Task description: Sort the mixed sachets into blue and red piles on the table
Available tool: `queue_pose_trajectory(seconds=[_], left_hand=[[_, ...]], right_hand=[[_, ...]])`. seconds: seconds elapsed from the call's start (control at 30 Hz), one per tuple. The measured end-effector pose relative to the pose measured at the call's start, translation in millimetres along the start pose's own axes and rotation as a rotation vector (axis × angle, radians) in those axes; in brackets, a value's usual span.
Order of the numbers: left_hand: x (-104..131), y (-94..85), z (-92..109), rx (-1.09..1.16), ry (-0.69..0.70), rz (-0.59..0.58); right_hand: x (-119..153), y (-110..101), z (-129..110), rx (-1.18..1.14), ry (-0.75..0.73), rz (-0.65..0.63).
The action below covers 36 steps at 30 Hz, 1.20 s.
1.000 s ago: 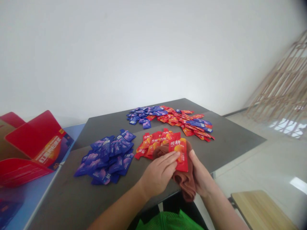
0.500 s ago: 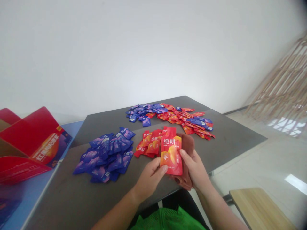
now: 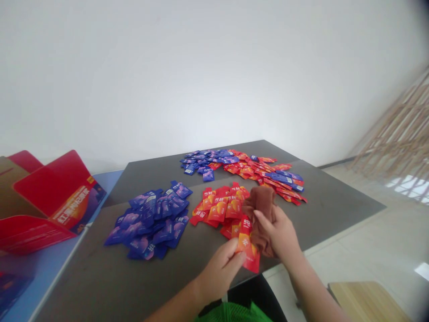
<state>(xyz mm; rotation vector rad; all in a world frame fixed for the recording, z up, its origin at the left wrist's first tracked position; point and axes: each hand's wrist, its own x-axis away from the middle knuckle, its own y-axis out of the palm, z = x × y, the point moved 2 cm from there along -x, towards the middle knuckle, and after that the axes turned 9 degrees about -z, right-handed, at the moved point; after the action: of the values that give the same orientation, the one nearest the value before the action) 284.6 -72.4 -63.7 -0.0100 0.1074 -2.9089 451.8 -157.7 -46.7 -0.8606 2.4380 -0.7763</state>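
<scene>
From the head camera, the left hand (image 3: 223, 268) has its fingers closed on a red pouch (image 3: 246, 246), thumb on the printed front, gripping it by the side nearest that hand. The pouch is tilted, its lower end slanting past the fingertips toward the right and the near edge of the worktop (image 3: 100, 277). The right hand (image 3: 283, 232) has its fingers bunched around a brown cloth (image 3: 264, 201) — the thumb pressed over a fold, part of the cloth hanging below. The cloth is just beside the pouch; whether they touch, I cannot tell.

Just beyond the left fingers is a near pile of red pouches (image 3: 219, 203), overlapping one another, mostly printed side up. Well to the left of those fingers is a near heap of blue pouches (image 3: 150, 223), loosely stacked. Farther beyond both hands, a far blue heap (image 3: 208, 157) runs into a far red heap (image 3: 246, 169), and a few blue pouches (image 3: 284, 179) lie across its right part.

Well away from the left fingers, at far left, an open red box (image 3: 47, 188) stands on a blue surface (image 3: 110, 179) — flaps spread. Below the right hand's side is a wooden board (image 3: 365, 297).
</scene>
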Motion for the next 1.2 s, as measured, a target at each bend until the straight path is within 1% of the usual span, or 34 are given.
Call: queue_pose_trajectory(seconds=[0.03, 0.1, 0.17, 0.23, 0.27, 0.33, 0.4, 0.43, 0.5, 0.6, 0.67, 0.7, 0.73, 0.77, 0.8, 0.83, 0.87, 0.9, 0.93, 0.97, 1.0, 1.03, 1.07, 1.1, 1.13, 1.17, 1.2], left_hand=[[3.2, -2.2, -0.7, 0.028, -0.007, 0.009], [3.7, -11.6, -3.4, 0.133, 0.003, 0.088], [-6.0, -26.8, -7.8, 0.189, 0.029, 0.196], [-24.4, -44.9, -14.0, 0.132, 0.025, 0.263], [-34.9, -53.8, -17.9, 0.05, -0.013, 0.266], [-53.1, -69.3, -26.4, -0.211, -0.164, 0.221], [-61.6, -80.7, -32.6, -0.439, -0.28, 0.199], [-61.6, -84.5, -33.8, -0.522, -0.305, 0.212], [-55.4, -88.3, -32.6, -0.67, -0.311, 0.265], [-43.4, -87.2, -23.3, -0.927, -0.308, 0.374], [-43.0, -83.6, -14.0, -0.981, -0.258, 0.454], [-46.4, -80.8, -9.1, -0.962, -0.2, 0.477], [-52.1, -77.2, -4.4, -0.918, -0.12, 0.473], [-59.6, -72.8, -0.5, -0.842, -0.025, 0.439], [-68.2, -67.7, 2.2, -0.738, 0.07, 0.376], [-77.1, -62.7, 3.6, -0.616, 0.149, 0.307], [-85.3, -58.4, 3.4, -0.485, 0.201, 0.257], [-92.3, -55.3, 1.5, -0.353, 0.227, 0.243], [-97.8, -53.5, -1.8, -0.227, 0.235, 0.264], [-101.4, -53.0, -6.3, -0.107, 0.234, 0.31], [-103.5, -53.5, -11.7, 0.008, 0.23, 0.366], [-104.4, -54.5, -17.3, 0.12, 0.227, 0.415], [-104.6, -55.6, -22.7, 0.222, 0.225, 0.443], [-104.4, -56.7, -27.4, 0.311, 0.223, 0.461], [-104.2, -57.7, -31.3, 0.385, 0.219, 0.475], [-104.2, -58.3, -34.2, 0.448, 0.214, 0.487], [-104.4, -58.3, -36.2, 0.499, 0.209, 0.492]], right_hand=[[-8.8, -5.5, 11.8, 0.002, 0.064, 0.047], [-20.1, -14.1, 32.4, 0.0, 0.154, 0.141], [-23.5, -17.1, 45.8, -0.011, 0.189, 0.206], [-22.4, -14.1, 52.4, -0.042, 0.198, 0.223], [-21.2, -11.2, 54.1, -0.059, 0.206, 0.215], [-18.5, -5.1, 56.3, -0.096, 0.213, 0.188], [-16.3, -1.0, 59.1, -0.127, 0.199, 0.155], [-15.4, -0.4, 61.3, -0.141, 0.187, 0.143], [-14.9, -1.9, 67.8, -0.15, 0.183, 0.132], [-20.2, -7.1, 76.0, -0.136, 0.206, 0.139], [-28.7, -8.3, 72.5, -0.141, 0.167, 0.152], [-33.7, -7.3, 66.6, -0.148, 0.127, 0.158], [-38.3, -5.2, 57.8, -0.157, 0.079, 0.162], [-42.3, -1.9, 46.3, -0.172, 0.022, 0.152], [-45.3, 2.6, 32.7, -0.194, -0.045, 0.119], [-47.1, 8.0, 18.1, -0.232, -0.126, 0.051], [-47.8, 14.1, 3.4, -0.283, -0.222, -0.062], [-47.5, 20.4, -9.4, -0.337, -0.315, -0.203], [-47.0, 25.6, -18.5, -0.379, -0.388, -0.324], [-47.3, 29.5, -22.9, -0.401, -0.439, -0.418], [-49.3, 31.6, -21.6, -0.39, -0.455, -0.459], [-53.9, 31.6, -14.5, -0.322, -0.428, -0.429], [-60.7, 29.4, -2.3, -0.213, -0.367, -0.348], [-69.1, 25.4, 13.3, -0.084, -0.288, -0.245], [-78.3, 19.2, 31.2, 0.114, -0.169, -0.094], [-87.3, 13.3, 48.5, 0.206, -0.101, -0.023], [-95.8, 8.0, 64.5, 0.276, -0.063, 0.004]])
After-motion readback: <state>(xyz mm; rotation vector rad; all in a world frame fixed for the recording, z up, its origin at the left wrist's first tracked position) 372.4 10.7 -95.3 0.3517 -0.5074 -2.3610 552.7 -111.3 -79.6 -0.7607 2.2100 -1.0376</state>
